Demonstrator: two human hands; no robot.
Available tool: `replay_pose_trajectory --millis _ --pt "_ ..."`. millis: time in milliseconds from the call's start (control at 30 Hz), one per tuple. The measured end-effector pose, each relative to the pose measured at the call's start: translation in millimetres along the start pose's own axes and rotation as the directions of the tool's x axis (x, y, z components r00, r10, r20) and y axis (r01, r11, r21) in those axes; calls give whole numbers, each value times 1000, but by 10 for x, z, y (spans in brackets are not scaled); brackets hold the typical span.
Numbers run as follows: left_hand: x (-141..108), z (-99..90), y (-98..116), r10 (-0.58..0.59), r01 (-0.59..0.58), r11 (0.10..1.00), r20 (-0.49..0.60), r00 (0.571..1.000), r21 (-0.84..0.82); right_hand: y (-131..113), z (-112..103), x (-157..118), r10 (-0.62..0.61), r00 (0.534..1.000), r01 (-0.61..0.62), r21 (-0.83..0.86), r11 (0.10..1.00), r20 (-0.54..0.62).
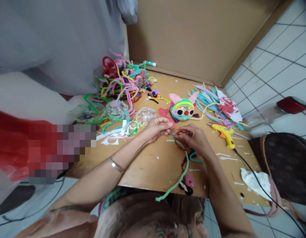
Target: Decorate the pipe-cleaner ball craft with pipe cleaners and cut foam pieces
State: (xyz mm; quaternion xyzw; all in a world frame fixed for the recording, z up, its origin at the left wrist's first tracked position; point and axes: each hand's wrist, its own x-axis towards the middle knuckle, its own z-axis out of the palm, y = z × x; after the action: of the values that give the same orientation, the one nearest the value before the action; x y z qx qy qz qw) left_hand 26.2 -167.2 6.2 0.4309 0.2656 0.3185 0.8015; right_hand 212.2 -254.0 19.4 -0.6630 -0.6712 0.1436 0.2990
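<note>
Flat pink material [172,124] is pinched in the left hand [157,128]; red-handled metal scissors [175,135] are gripped in the right hand [194,137].

The scissors [173,134] have red handles [177,142]; the scrap [172,123] is coral. Teal, yellow and orange stripe the ball [183,106], with pink ears [175,98]. The glue gun [225,133] is yellow, the bag [289,165] brown-patterned, the tiles [285,67] white.

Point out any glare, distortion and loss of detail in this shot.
Head view: pale highlights on the clear ball; head view: tiled wall looks steeply slanted, likely wide-angle distortion; head view: a pixelated patch hides detail at left; head view: left hand and right hand readable, scissors small.
</note>
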Motion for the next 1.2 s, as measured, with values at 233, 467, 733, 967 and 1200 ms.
replay_pose_trajectory --millis 233,467,733,967,1200 --pt "-7 64 -89 48 -47 999 -54 997 25 -263 147 -76 -18 959 80 210 974 -282" --pt "-2 99 -155 135 -127 990 -127 983 68 -330 208 -105 -32 944 76 123 989 -327" --pt "-27 162 -225 99 -95 995 -85 991 42 -278 278 -91 227 926 -70 456 887 -300" --pt "-79 173 -126 219 -206 970 -95 971 129 -222 176 -37 386 922 -232 835 499 26" --pt "-54 136 -145 234 -228 949 -2 972 220 -280 144 -34 383 909 -344 811 473 163"
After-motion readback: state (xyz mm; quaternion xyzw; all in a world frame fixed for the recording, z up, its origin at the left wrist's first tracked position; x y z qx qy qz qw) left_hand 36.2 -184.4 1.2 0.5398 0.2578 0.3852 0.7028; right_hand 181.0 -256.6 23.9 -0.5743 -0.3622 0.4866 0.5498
